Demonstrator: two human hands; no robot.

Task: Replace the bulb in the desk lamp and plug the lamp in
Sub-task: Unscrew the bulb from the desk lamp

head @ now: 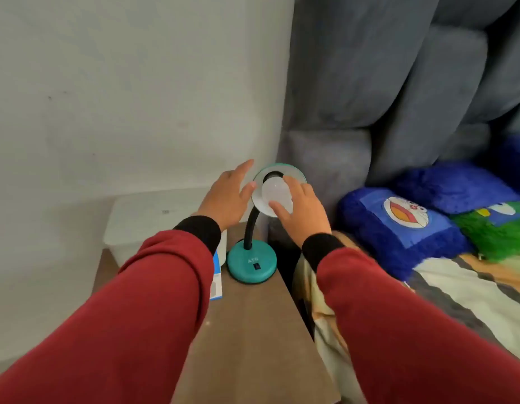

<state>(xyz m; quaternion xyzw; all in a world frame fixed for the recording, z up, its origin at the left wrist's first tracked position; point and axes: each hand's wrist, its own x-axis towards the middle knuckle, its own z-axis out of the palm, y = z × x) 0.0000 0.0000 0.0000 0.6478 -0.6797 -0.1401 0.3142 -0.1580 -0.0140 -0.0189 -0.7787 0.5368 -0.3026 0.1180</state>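
A teal desk lamp [251, 265] with a black bendy neck stands on a brown bedside table [247, 330]. Its round shade [260, 179] faces me. A white bulb [275, 193] sits in the shade's socket. My right hand [301, 211] grips the bulb with the fingers and thumb wrapped around it. My left hand [226, 196] is spread, its fingertips touching the shade's left rim. A blue and white bulb box [216, 279] lies on the table, mostly hidden under my left sleeve. No plug or cord shows.
A white plastic bin [154, 225] stands behind the table against the white wall. A grey padded headboard [384, 83] rises on the right. Blue cartoon pillows [404, 225] and a striped blanket [471, 293] lie on the bed beside the table.
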